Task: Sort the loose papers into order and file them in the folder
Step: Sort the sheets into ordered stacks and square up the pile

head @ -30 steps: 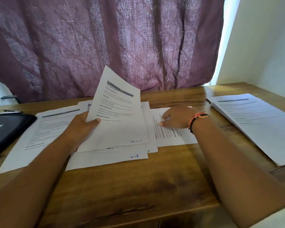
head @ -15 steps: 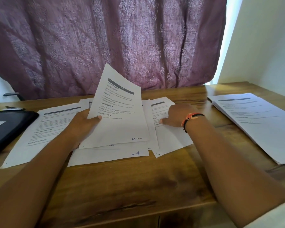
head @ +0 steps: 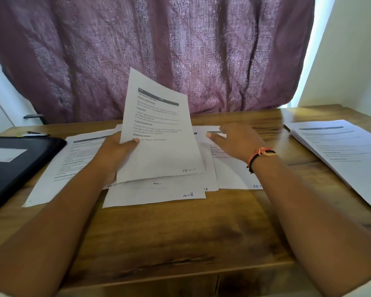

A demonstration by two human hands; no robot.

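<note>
Your left hand point(head: 116, 155) holds one printed sheet point(head: 161, 136) by its left edge, thumb on the front and fingers curled behind it. The sheet stands tilted up off the tabletop point(head: 180, 232), top edge towards the far side, with a handwritten page number at its bottom right corner.

Under and around it the loose papers point(head: 154, 196) lie fanned in an overlapping spread in the middle of the tabletop. One page point(head: 58, 168) sticks out to the left, and another page point(head: 234, 174) sticks out to the right.

Your right hand point(head: 236, 140) is above that right-hand page with its fingers point(head: 214, 136) stretched out flat and pointing left, gripping nothing. It is blurred, so you cannot tell whether the fingertips touch the paper. A red and black bracelet point(head: 259, 156) sits on that wrist.

The black folder point(head: 19, 163) lies closed at the left edge of the tabletop, just beside the left page. A separate stack of papers point(head: 341, 151) rests at the far right, well apart from the spread. A purple patterned curtain point(head: 159, 50) hangs behind the tabletop.
</note>
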